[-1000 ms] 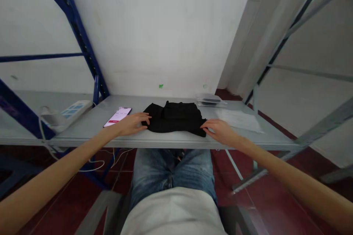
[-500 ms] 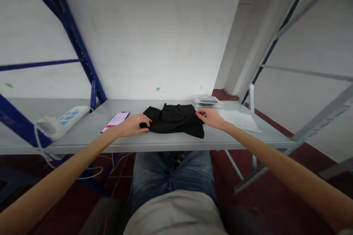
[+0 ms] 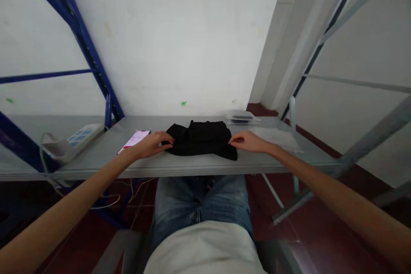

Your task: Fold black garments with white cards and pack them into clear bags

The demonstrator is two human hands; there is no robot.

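Brought the right hand (image 3: 248, 142) slightly nearer the front edge of the desk (image 3: 156, 123) since the frame half a second earlier, down along the right side of the black cloth (image 3: 205, 137); kept the left hand (image 3: 154, 143) almost in place.

From the left, saw a white power strip (image 3: 82, 138), then a phone (image 3: 133, 140) lying face up with a lit screen, just beside the left hand. Held that hand at the cloth's left end, fingers curled over it; could not tell a firm grip from a light touch. Found the cloth lying on the desk between both hands, creased and uneven. Pinched its right side between thumb and fingertips of the right hand. Noticed clear packets (image 3: 242, 116) stacked behind, then a white sheet (image 3: 278, 137) farthest right.

Seemed mid-arrangement of the cloth's sides; appeared to call for matched edge holds and smoothing.
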